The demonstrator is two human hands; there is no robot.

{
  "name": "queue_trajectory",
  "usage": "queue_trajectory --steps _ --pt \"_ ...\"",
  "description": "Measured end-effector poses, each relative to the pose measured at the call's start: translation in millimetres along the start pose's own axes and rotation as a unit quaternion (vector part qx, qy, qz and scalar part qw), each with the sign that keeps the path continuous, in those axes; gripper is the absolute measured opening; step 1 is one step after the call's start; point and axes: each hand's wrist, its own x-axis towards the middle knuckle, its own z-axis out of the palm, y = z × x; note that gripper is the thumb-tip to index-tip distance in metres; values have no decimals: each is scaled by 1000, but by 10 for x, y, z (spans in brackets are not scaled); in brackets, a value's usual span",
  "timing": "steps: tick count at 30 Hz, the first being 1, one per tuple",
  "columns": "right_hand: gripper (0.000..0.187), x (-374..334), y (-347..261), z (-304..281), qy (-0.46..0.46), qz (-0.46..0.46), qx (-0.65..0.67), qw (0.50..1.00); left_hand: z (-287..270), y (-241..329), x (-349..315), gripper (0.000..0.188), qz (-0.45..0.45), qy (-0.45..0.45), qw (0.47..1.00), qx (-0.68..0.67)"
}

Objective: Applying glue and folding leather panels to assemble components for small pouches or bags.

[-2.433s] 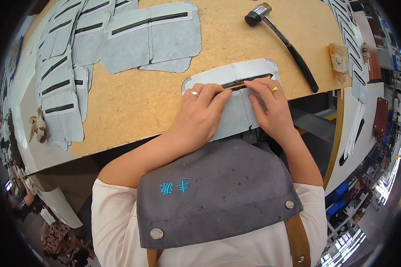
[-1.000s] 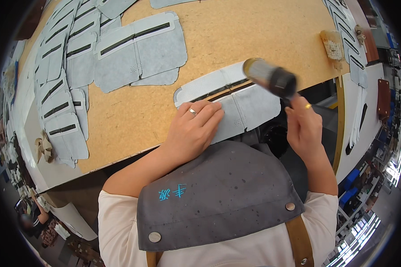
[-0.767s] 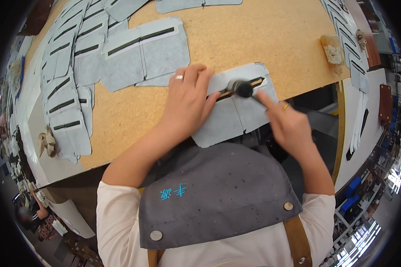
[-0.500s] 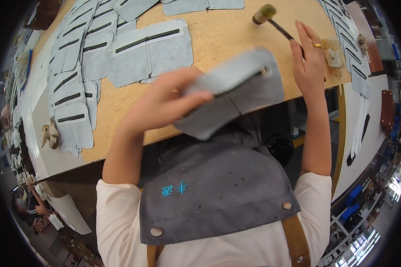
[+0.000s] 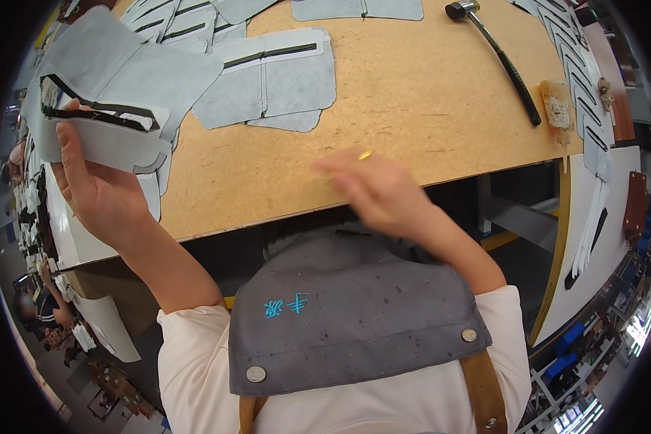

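Observation:
My left hand (image 5: 105,199) is raised at the left, its thumb and fingers closed on a grey panel (image 5: 145,76). The panel is flexible and bent, and a long black-edged slot gapes in its pale, fine-textured strip. It hangs over the heap of similar pieces and hides part of it. My right hand (image 5: 383,184), with a yellow ring on one finger, is over the near middle of the table. It holds nothing that I can see; its fingers reach leftward, blurred at the tips. A hammer (image 5: 503,54) with a black handle lies to the right, apart from both hands.
Another slotted grey panel (image 5: 296,79) lies flat on the wooden tabletop (image 5: 405,94). A worn, yellowish block (image 5: 557,105) sits by the right edge. Overlapping grey pieces (image 5: 582,87) run along the far right. The table's near edge borders my apron (image 5: 354,304).
The grey panel has gone from the near middle to the far left in my left hand. My right hand has left the hammer, which now lies down, and moved left and nearer.

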Motion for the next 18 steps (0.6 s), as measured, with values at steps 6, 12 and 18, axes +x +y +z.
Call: queue_trajectory --steps 6,12,18 --pt "54 -187 230 12 -28 46 -367 929 253 -147 -86 33 11 -41 999 -8" --pt "32 -59 -162 274 -268 3 94 959 852 -347 -226 43 30 -58 996 -61" --pt "15 -4 -95 23 -26 125 48 991 935 -593 -687 45 -140 -118 968 -173"
